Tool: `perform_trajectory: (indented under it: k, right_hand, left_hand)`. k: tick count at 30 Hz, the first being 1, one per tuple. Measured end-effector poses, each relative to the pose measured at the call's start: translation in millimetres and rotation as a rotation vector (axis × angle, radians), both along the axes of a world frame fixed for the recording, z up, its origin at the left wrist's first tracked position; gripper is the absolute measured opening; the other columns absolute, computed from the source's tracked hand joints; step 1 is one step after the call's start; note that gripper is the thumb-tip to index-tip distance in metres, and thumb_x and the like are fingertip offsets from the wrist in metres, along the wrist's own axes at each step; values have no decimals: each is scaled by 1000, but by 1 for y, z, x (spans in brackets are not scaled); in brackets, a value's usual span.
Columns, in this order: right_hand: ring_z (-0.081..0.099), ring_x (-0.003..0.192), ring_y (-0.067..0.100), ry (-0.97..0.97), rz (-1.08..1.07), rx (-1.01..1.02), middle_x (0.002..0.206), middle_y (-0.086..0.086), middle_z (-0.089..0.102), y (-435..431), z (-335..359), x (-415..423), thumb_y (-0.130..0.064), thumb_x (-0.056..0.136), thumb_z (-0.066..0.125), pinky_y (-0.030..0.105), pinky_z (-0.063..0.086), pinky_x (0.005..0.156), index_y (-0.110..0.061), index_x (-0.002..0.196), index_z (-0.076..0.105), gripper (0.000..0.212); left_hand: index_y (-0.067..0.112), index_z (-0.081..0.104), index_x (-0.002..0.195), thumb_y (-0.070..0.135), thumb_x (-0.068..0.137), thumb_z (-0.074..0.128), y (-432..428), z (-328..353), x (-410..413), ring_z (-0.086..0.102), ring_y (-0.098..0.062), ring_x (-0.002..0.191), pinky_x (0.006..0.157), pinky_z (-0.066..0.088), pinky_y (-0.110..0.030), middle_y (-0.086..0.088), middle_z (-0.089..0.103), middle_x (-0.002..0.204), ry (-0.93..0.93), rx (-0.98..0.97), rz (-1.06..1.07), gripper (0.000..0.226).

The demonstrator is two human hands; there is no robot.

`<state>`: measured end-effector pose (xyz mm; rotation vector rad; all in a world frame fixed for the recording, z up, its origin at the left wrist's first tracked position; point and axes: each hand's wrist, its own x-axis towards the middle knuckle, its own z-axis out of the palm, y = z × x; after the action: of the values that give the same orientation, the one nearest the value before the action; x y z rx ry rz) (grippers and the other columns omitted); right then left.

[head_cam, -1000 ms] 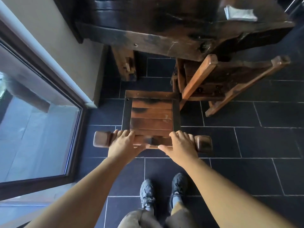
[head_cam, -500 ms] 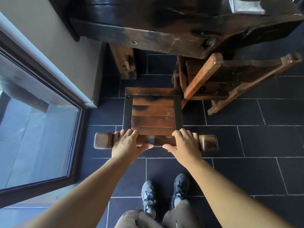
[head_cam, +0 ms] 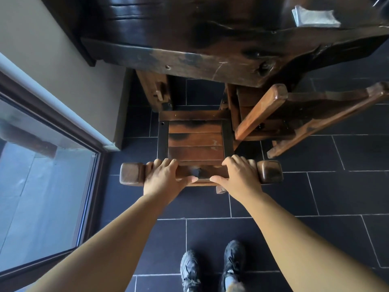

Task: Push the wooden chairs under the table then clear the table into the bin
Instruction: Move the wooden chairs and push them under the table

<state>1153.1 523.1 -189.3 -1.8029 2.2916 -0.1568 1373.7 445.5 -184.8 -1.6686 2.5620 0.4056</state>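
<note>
A wooden chair (head_cam: 195,142) with a slatted seat stands in front of me, its front edge close to the dark wooden table (head_cam: 210,49). My left hand (head_cam: 166,178) and my right hand (head_cam: 240,175) both grip the chair's top back rail, fingers curled over it. A second wooden chair (head_cam: 294,116) sits at an angle to the right, partly under the table. A folded white napkin (head_cam: 313,15) lies on the tabletop at the upper right.
A table leg (head_cam: 155,91) stands just left of the chair's front. A wall and a large glass door (head_cam: 42,175) line the left side. Dark floor tiles (head_cam: 315,197) stretch to the right. My shoes (head_cam: 210,268) are behind the chair.
The chair has slid a little forward toward the table, with both hands still on its back rail. I have stepped closer and the table fills more of the view.
</note>
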Motion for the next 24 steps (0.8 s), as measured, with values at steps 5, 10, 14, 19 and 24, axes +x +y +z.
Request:
perform_trajectory:
  k: [5, 10, 14, 19, 24]
  right_hand:
    - [56, 99, 24, -10, 20, -27, 104, -1, 63, -39, 0, -24, -70, 78, 61, 40, 34, 87, -20, 106, 62, 57]
    - [56, 103, 22, 12, 48, -41, 109, -2, 63, -80, -2, -45, -72, 80, 57, 38, 34, 89, -21, 110, 61, 59]
    - [56, 105, 21, 49, 63, -71, 111, -2, 63, -108, -5, -55, -73, 82, 54, 37, 35, 90, -21, 113, 62, 61]
    - [57, 105, 22, 46, 72, -93, 111, -1, 64, -136, -8, -65, -73, 81, 55, 39, 36, 91, -21, 113, 62, 61]
    - [58, 103, 22, 54, 63, -96, 110, 0, 65, -148, -9, -69, -73, 81, 54, 40, 38, 91, -21, 113, 63, 62]
  left_hand:
    - [28, 57, 99, 86, 73, 41, -36, -1, -24, 45, -22, 107, 97, 25, -36, 9, 60, 110, 11, 8, 24, 65]
    - [31, 57, 102, 88, 72, 39, -75, -7, -42, 44, -21, 107, 97, 27, -37, 10, 60, 112, 14, 7, 46, 66]
    - [30, 56, 101, 89, 72, 37, -104, -11, -51, 44, -21, 107, 98, 27, -38, 10, 60, 110, 18, -15, 45, 68]
    - [31, 56, 102, 88, 72, 35, -130, -8, -60, 45, -21, 106, 99, 28, -40, 10, 61, 111, 29, -24, 41, 67]
    - [30, 55, 102, 88, 73, 36, -143, -6, -65, 46, -22, 109, 101, 28, -41, 8, 61, 113, 3, -30, 35, 67]
